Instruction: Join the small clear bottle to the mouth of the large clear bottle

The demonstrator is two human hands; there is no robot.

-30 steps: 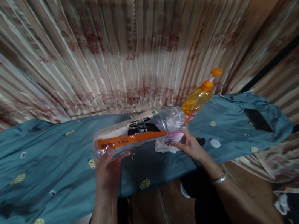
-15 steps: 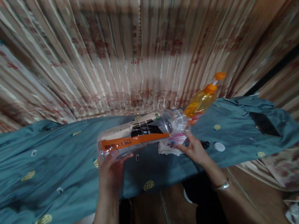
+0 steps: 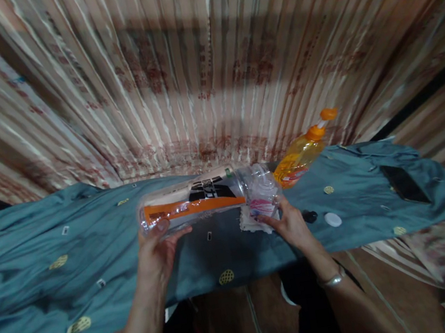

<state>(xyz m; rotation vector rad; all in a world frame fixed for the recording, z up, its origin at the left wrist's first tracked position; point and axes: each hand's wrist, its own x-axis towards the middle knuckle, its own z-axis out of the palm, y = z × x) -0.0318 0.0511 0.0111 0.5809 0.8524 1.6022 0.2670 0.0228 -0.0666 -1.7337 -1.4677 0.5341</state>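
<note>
A large clear plastic bottle [image 3: 213,189] with an orange, black and white label lies sideways above the cloth-covered surface, its neck to the right. My left hand [image 3: 157,248] is closed round its base end, thumb on the near side and fingers partly hidden beneath. At the neck, my right hand [image 3: 289,223] pinches a crumpled white-and-pink cloth [image 3: 261,214] against the bottle; some of those fingers are hidden behind it. Just beyond that hand stands an orange-yellow pump bottle [image 3: 300,156]. To its right lie a small black object [image 3: 310,216] and a white round cap [image 3: 333,219].
A teal patterned cloth [image 3: 114,281] covers the long narrow surface. A dark phone [image 3: 404,183] lies near its right end. Striped curtains [image 3: 191,81] hang directly behind, and brown floor tiles [image 3: 233,329] show below the front edge.
The view has shifted slightly. The plastic bottle has moved a little to the left, with my left hand at its base. Both hands keep their grip.
</note>
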